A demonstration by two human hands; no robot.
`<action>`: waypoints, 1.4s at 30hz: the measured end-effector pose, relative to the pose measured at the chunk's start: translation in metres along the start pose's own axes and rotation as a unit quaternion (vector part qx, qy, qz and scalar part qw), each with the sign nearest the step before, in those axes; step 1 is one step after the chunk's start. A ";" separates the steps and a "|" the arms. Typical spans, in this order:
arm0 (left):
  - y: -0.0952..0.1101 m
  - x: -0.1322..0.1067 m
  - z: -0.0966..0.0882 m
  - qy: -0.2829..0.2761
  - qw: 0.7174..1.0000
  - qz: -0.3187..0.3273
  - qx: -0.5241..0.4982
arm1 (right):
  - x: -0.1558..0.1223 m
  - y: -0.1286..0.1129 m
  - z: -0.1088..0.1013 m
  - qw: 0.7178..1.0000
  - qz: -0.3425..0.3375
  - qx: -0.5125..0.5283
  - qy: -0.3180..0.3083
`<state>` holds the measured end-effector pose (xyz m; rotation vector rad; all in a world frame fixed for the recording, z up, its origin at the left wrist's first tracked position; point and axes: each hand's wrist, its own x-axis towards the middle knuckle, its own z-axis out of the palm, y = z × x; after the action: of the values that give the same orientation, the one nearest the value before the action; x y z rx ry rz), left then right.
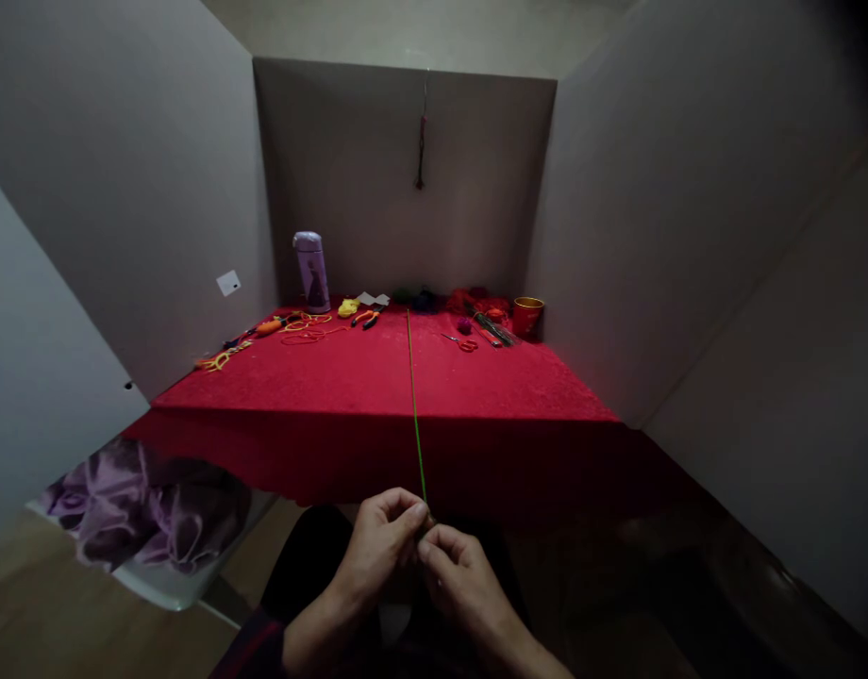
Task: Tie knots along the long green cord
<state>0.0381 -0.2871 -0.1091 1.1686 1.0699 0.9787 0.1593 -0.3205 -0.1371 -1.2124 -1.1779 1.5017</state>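
A thin green cord [418,436] runs from the back of the red cloth, over the table's front edge, down to my hands above my lap. My left hand [386,539] pinches the cord's near end between thumb and forefinger. Close beside it, my right hand [460,573] is closed with thumb and forefinger together at the same end. A small brownish bit shows between the fingertips; too little of it is visible to name. Both hands nearly touch each other.
On the red tablecloth [335,377] stand a purple bottle [313,273] and a red cup [527,318]. Red-handled scissors [466,344], orange-handled pliers [367,318] and loose cords [307,330] lie there. Grey panels enclose the table; a braided tassel [421,156] hangs behind. Purple fabric [151,500] covers a stool at left.
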 end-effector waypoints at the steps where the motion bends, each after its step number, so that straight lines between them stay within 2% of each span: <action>1: 0.001 0.000 0.001 -0.008 1.000 -0.011 -0.024 | 0.002 0.005 0.003 0.999 0.031 0.043 -0.009; 3: 0.002 -0.001 0.002 -0.015 0.998 -0.022 -0.053 | 0.005 0.010 0.005 0.993 0.070 0.096 -0.021; 6: 0.003 -0.002 0.001 -0.014 0.997 -0.026 -0.067 | 0.009 0.008 -0.003 0.993 0.077 0.088 -0.024; 9: 0.000 -0.001 -0.002 -0.003 0.998 -0.030 -0.053 | 0.013 -0.003 -0.019 0.997 0.044 0.042 0.041; 12: -0.003 0.001 -0.005 0.005 0.999 -0.025 -0.026 | 0.015 -0.018 -0.026 0.994 0.006 0.046 0.102; 15: -0.006 0.002 -0.006 0.007 1.000 -0.012 -0.016 | 0.015 -0.031 -0.020 0.999 0.001 0.031 0.043; 18: -0.007 0.001 -0.007 0.002 1.000 0.001 -0.001 | 0.019 -0.037 -0.010 0.999 -0.001 -0.038 -0.032; 20: -0.007 0.000 -0.008 0.006 0.999 0.027 0.033 | 0.022 -0.037 -0.007 0.993 -0.035 -0.105 -0.037; 23: -0.005 -0.003 -0.010 0.025 0.989 0.083 0.123 | 0.025 -0.038 -0.009 0.969 -0.116 -0.219 0.009; 26: -0.003 -0.006 -0.012 0.043 0.961 0.143 0.233 | 0.026 -0.038 -0.012 0.948 -0.146 -0.279 0.042; 28: -0.003 -0.009 -0.013 0.048 0.936 0.178 0.301 | 0.027 -0.036 -0.013 0.951 -0.135 -0.275 0.040; 30: -0.005 -0.012 -0.013 0.061 0.905 0.209 0.367 | 0.030 -0.033 -0.012 0.961 -0.119 -0.245 0.041; 33: -0.013 -0.018 -0.014 0.087 0.842 0.253 0.469 | 0.036 -0.025 -0.009 0.980 -0.080 -0.173 0.050; 35: -0.019 -0.022 -0.014 0.083 0.802 0.277 0.522 | 0.038 -0.019 -0.006 0.991 -0.050 -0.121 0.040; 37: -0.024 -0.026 -0.014 0.066 0.780 0.298 0.546 | 0.039 -0.014 -0.006 0.997 -0.026 -0.074 0.022; 39: -0.024 -0.028 -0.014 0.051 0.788 0.309 0.530 | 0.039 -0.009 -0.007 0.998 -0.025 -0.047 0.013; 42: -0.017 -0.026 -0.012 0.065 0.846 0.309 0.429 | 0.037 -0.006 -0.012 0.998 -0.040 -0.054 0.017</action>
<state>0.0215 -0.3116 -0.1239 2.3182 1.3209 1.0951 0.1653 -0.2820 -0.1388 -1.2416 -1.2845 1.3680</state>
